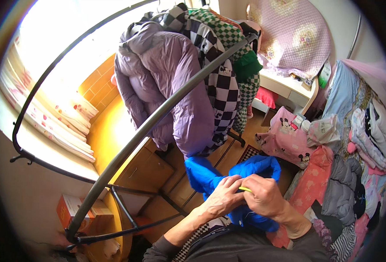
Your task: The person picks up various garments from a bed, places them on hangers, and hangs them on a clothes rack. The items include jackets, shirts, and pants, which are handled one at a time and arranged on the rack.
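Observation:
A bright blue garment (255,167), seemingly a jacket with a light snap button near its lower part, hangs in front of my body. My left hand (224,195) grips its upper part, fingers bent over the cloth. Right beside it, my right hand (265,196) is closed around a thin yellow-green piece (245,189), which looks like part of a clothes hanger. Most of that piece is hidden by my fingers and the cloth. The two hands touch or nearly touch.
A dark metal clothes rack (176,95) arches close on the left. On it hang a mauve puffer coat (193,108) and checkered garments (224,95). Clothes, including a grey puffer garment (340,186), lie piled at right. A white desk (288,86) stands behind.

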`<state>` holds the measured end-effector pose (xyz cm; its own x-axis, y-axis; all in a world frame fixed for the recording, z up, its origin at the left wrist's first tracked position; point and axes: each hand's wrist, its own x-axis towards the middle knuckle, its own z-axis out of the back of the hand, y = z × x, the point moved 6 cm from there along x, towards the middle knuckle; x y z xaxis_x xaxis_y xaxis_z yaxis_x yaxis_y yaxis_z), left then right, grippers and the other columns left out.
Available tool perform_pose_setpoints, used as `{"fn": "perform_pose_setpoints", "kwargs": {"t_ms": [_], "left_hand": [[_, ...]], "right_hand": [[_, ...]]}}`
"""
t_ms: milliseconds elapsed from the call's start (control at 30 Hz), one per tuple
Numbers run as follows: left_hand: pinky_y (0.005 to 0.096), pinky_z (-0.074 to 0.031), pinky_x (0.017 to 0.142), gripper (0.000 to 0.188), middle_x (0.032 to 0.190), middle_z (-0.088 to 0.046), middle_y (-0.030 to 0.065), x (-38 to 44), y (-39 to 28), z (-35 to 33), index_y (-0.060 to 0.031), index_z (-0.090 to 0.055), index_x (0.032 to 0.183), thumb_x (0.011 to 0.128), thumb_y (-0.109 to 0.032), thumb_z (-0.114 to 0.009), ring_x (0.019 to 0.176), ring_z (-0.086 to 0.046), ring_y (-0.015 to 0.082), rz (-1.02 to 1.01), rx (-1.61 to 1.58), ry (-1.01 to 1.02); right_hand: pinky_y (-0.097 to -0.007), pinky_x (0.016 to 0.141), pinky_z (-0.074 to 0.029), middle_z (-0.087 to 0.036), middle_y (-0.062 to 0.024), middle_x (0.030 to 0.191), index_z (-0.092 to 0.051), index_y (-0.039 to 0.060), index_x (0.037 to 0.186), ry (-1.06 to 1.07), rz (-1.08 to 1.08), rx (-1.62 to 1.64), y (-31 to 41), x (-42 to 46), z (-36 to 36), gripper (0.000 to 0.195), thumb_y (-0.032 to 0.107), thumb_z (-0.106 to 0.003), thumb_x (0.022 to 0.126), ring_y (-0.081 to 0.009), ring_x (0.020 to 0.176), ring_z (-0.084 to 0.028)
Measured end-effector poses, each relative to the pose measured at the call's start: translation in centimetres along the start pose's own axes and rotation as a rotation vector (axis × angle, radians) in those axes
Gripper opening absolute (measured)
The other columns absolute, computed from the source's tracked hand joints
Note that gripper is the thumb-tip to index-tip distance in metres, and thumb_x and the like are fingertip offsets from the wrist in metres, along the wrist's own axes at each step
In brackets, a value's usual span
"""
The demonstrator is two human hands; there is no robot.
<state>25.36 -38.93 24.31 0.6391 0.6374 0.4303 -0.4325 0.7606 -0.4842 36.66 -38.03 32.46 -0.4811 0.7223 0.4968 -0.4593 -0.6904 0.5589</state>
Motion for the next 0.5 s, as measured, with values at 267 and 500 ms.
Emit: {"fn": "perform_pose_setpoints", "kwargs": {"t_ms": [267,500], "left_hand": [[0.0493,-0.044,0.097,0.028,0.126,-0.056,0.0146,-7.5,1.2,1.0,-0.0107,-0.068,0.096,0.07,-0.018,-0.075,0.122,-0.05,0.0359,0.286,0.135,-0.071],[0.0457,-0.046,0.097,0.028,0.119,-0.061,0.0117,-11.8,3.2,9.1,-0.0055,-0.066,0.081,0.06,-0.008,-0.085,0.115,-0.054,0.0332,0.639,0.238,-0.292]], "right_hand": [[-0.0376,0.08,-0.054,-0.065,-0.0152,0.104,-0.062,0.0038,0.111,0.281,-0.018,0.372,-1.3,-0.5,-6.1,0.034,0.02,-0.075,0.084,-0.0321,0.093,-0.066],[-0.0471,0.109,-0.039,-0.051,-0.0191,0.137,-0.05,0.0026,0.138,0.478,0.048,0.279,-6.1,-1.7,-11.1,0.076,0.043,-0.078,0.081,-0.0363,0.126,-0.049]]}}
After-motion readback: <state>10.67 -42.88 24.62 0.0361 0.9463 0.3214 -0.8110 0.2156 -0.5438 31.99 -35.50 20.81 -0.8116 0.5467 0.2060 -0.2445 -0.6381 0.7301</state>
